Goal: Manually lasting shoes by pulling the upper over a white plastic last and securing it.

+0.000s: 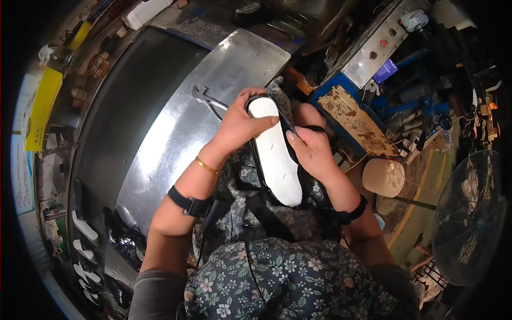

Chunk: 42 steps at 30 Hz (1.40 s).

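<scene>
Over my lap is a shoe upper on a form, its underside turned up and showing a long white insole with a few small marks like staples. Black upper material edges the insole. My left hand wraps the far end, thumb pressed on the white surface. At the right side my right hand pinches the edge of the dark upper between thumb and fingers. A metal pair of pliers shows beside my left hand, above the metal sheet; its handles run behind that hand, so whether fingers touch it is hidden.
A shiny metal sheet lies on the dark worktop at left. Several shoes with white soles stand at lower left. At right are a control box with buttons, a plastic jug and a caged fan.
</scene>
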Tool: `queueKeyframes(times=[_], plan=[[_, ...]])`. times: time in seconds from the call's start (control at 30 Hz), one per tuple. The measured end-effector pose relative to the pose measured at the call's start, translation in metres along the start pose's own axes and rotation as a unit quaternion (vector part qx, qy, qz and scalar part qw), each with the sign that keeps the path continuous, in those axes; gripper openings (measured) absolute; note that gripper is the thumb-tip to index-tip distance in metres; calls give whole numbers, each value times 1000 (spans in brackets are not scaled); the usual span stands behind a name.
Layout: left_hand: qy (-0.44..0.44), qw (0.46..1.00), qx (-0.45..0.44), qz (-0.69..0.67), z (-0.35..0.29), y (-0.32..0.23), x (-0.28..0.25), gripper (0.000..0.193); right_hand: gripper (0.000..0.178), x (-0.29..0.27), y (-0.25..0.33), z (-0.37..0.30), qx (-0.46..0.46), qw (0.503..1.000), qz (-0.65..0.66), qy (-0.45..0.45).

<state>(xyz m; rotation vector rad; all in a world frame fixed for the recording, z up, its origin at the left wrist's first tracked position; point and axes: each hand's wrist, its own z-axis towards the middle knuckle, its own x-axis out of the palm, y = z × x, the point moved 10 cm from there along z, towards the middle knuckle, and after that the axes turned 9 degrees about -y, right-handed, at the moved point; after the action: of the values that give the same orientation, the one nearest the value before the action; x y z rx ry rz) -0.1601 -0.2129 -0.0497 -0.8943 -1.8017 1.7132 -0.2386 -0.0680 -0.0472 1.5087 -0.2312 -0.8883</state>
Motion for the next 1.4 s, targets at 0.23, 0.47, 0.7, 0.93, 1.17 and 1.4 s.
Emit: queueKeyframes(times=[0.23, 0.47, 0.7, 0.93, 1.17, 1.4], plan=[[-38, 975, -153, -160, -32, 58, -16, 48, 24, 30, -39, -30, 139, 980, 107, 98], [29, 958, -191, -213, -25, 63, -7, 48, 56, 37, -31, -45, 213, 962, 31, 166], [53, 969, -184, -154, -19, 66, -5, 50, 47, 25, -7, -60, 126, 972, 77, 185], [69, 956, -194, -210, -16, 64, -4, 47, 47, 42, -68, -36, 493, 718, 468, 151], [53, 985, -134, -99, -11, 52, -5, 44, 40, 66, -45, -7, 113, 964, -185, 156], [114, 955, -246, -121, -7, 61, 11, 49, 23, 57, -13, 14, -45, 900, -409, 140]])
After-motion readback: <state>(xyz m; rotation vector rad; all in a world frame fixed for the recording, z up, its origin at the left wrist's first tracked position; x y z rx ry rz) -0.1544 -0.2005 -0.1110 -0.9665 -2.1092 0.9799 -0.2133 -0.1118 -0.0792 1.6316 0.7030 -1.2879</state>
